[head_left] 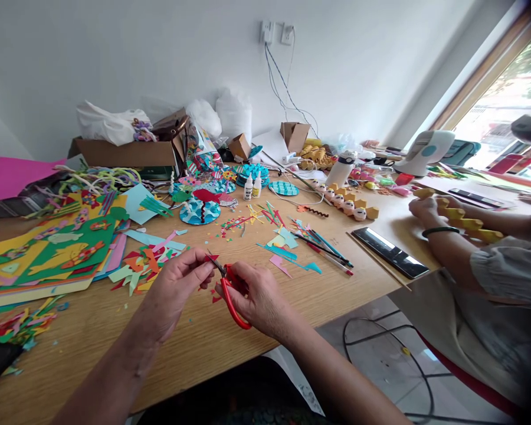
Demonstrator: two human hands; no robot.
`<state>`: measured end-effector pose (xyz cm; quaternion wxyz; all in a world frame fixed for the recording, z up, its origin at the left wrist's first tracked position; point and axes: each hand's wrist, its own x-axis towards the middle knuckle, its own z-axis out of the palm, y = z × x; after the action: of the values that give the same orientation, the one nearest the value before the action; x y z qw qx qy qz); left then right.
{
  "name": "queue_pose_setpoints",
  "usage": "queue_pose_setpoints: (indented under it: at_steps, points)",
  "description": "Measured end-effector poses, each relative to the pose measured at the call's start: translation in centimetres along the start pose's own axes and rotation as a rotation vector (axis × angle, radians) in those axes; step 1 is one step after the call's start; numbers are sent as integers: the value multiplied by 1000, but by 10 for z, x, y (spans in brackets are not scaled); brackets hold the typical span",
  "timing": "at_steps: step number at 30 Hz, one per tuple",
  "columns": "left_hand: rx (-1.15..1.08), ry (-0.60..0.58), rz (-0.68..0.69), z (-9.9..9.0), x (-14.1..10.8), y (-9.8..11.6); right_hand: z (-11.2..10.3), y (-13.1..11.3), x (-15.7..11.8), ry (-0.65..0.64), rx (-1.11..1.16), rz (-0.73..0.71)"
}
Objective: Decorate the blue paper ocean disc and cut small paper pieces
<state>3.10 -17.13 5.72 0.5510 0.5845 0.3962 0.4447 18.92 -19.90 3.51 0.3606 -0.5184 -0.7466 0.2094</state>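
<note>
My right hand [257, 295] is closed round the red handles of a pair of scissors [235, 307], whose dark blades point up and left. Between the fingertips of my left hand [183, 277] is a small piece of red paper [213, 257], right at the blades. Both hands are just above the wooden table [159, 354], near its front edge. Beneath the scissors lie a few red paper scraps [216, 297]. To the left of my left hand is a pile of orange, red and pale green paper cuttings [137, 262].
Coloured sheets with paper fish [62, 260] cover the left side. Two glue bottles [252, 188], pencils [325, 247], a phone [384, 251] and a decorated egg-carton strip [343, 200] lie beyond. On the right, a co-worker's hand [425, 212] holds a yellow egg-carton strip [462, 221].
</note>
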Motion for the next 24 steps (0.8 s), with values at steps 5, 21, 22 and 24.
queue_pose_setpoints:
  at_steps: [5,21,22,24]
  points:
    - [38,-21,-13,-1,1,2,0,2,-1,-3,12,-16]
    - [71,-7,-8,-10,-2,1,-1,1,-6,-41,35,-2]
    - [72,-7,-7,-10,-3,0,-1,1,-6,-41,38,-2]
    - [73,-3,-7,-11,-3,-1,-1,1,-6,-43,38,2]
